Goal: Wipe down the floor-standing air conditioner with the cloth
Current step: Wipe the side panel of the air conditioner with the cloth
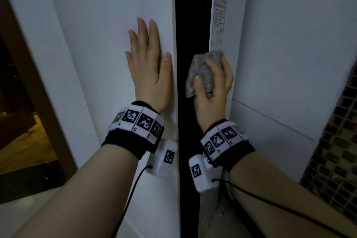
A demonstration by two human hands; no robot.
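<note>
Forearms fill the bottom of the view, each with a black wristband carrying white marker blocks and a thin black cable trailing off. Up ahead, the left hand lies flat, fingers straight and together, palm pressed on the white front panel of the air conditioner. Right beside its thumb runs the unit's black vertical strip.

Across that strip, the right hand grips the cloth, a grey textured wad with thumb and fingers curled over it, held against the edge where black strip meets white side panel. A warning label sits just above the cloth, touching its top edge.

To the left, a brown wooden door frame borders the wall. To the right, a dark mosaic-tiled surface stands near the unit's side.
</note>
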